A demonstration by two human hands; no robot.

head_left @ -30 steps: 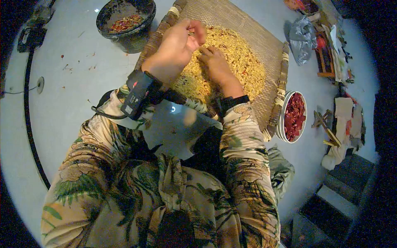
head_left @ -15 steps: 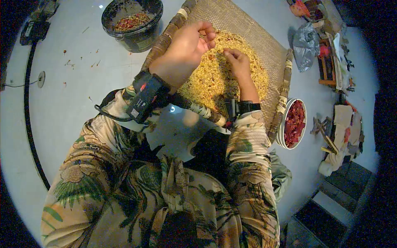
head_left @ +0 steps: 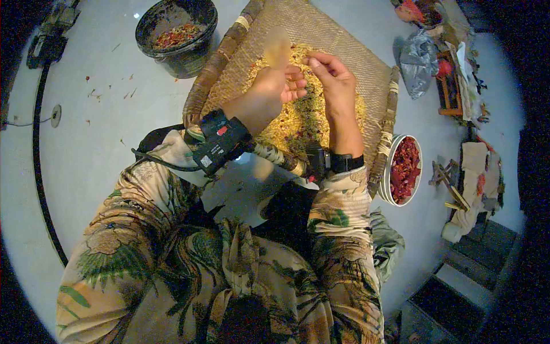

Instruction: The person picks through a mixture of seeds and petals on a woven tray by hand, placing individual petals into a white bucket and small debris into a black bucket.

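Your left hand (head_left: 274,89) is half open over the yellow grain (head_left: 285,125), its fingers loosely curled and the palm partly turned up; whether anything small lies in it, you cannot tell from here. Your right hand (head_left: 339,86) is just beside it, thumb and forefinger pinched together, though any piece between the tips is too small to make out. The grain, flecked with darker and reddish bits, lies heaped on the woven tray (head_left: 344,40) beneath both hands. A dark shadow falls across the middle of the heap, so small flecks there could be misread or missed. If your pinch is loose, a light piece could slip back among the grain and be hard to find. Both forearms reach over the tray's near edge; leaning on it could tip the tray and spill grain onto the floor (head_left: 74,143). The cable (head_left: 166,164) loops out from the device on your left wrist (head_left: 220,148), and might snag on the bound rim if that arm swings wide. The white tub (head_left: 385,186) of red pieces (head_left: 404,167) sits close beside the tray's right side, where a shove could knock it; the black bucket (head_left: 186,63) stands off to the left.
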